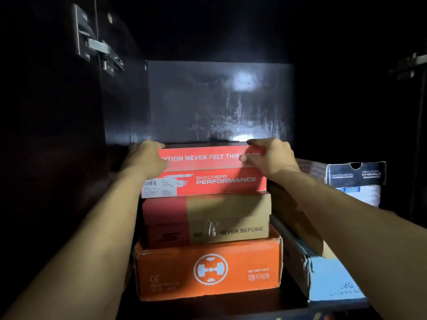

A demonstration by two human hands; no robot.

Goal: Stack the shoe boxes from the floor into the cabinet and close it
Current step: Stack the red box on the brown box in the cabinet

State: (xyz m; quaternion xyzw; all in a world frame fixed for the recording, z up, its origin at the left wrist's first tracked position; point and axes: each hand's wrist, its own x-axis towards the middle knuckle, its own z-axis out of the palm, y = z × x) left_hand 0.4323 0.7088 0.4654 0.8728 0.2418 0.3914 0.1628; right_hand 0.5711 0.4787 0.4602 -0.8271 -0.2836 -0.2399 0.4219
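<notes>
Much of the cabinet is lost in darkness: its side walls and ceiling barely show, and only the scuffed back panel catches light. A hinge glints at 10 o'clock; another at 2 o'clock is cut by the frame edge. The left hand and right hand cover the ends of the red box, hiding part of the lid's white lettering; the fingertips beyond its far edge cannot be seen. Both hands are clamped on the lid corners, thumbs on the front face, fingers over the top.

The red box sits topmost in a three-high stack at centre, on a tan box with a red left end, which rests in an orange box bearing a white round logo. At 3 o'clock a dark box stands further back, its print blurred. At 4 o'clock a blue box lies tilted beside the stack, its lower edge in shadow.
</notes>
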